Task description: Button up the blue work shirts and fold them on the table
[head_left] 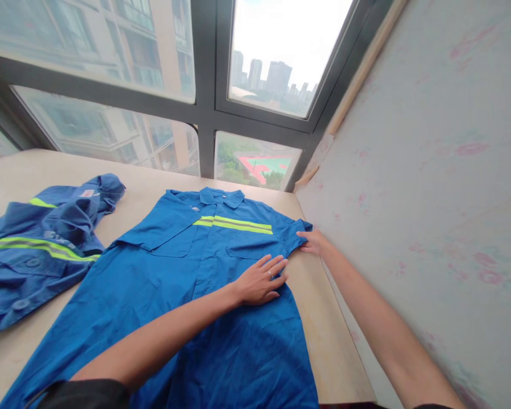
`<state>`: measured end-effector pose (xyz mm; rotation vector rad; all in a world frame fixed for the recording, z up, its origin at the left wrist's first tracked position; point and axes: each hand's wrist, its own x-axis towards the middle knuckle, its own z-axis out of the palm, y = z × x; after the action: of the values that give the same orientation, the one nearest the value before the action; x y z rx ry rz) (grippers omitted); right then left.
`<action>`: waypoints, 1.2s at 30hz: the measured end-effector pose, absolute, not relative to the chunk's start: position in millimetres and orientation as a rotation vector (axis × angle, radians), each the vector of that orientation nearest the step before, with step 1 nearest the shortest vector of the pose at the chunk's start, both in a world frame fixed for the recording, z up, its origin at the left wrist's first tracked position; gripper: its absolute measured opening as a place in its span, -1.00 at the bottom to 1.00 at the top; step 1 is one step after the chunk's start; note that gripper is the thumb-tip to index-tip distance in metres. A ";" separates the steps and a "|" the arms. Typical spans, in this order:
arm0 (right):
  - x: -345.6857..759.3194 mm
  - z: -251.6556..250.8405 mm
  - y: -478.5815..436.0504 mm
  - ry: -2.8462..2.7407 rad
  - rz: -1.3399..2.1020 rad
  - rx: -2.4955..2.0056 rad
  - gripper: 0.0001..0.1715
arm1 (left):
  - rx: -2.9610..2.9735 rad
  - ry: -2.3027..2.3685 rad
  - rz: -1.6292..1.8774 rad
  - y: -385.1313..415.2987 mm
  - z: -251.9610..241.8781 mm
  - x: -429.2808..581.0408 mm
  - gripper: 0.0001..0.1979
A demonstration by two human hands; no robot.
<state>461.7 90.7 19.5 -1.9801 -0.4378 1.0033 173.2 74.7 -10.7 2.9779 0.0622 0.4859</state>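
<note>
A blue work jacket (153, 295) with a collar and a yellow-green reflective stripe across the chest lies spread on a pale wooden surface. Its collar points toward the window, and the sleeve on the left is folded over the front. My left hand (262, 281), a ring on one finger, rests flat on the jacket below the right chest pocket, fingers stretched out. At the far right, my right hand (313, 243) grips the end of the other jacket sleeve, with the thumb on top and the fingers partly hidden.
A second blue garment (38, 272) with reflective stripes lies crumpled on the left. Grey window frames (206, 85) rise behind the wooden surface (323, 335). A flower-patterned wall (430, 170) stands close along the right side, beside my right arm.
</note>
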 end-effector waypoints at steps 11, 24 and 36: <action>462.6 -12.2 92.9 -0.626 0.891 -1.965 -0.66 | 2.963 0.091 0.117 42.3 25.5 199.6 -0.66; 473.3 -27.7 87.3 -0.862 0.693 -2.077 -0.72 | 2.982 -0.057 -0.283 51.5 43.7 201.9 -0.84; 471.6 -26.8 84.2 -0.777 0.734 -2.018 -0.75 | 3.032 0.006 0.184 9.3 24.4 216.4 -0.84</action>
<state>471.6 84.2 -26.8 -2.0177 -0.7766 0.7340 216.4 9.3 24.4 3.0317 0.0057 0.1836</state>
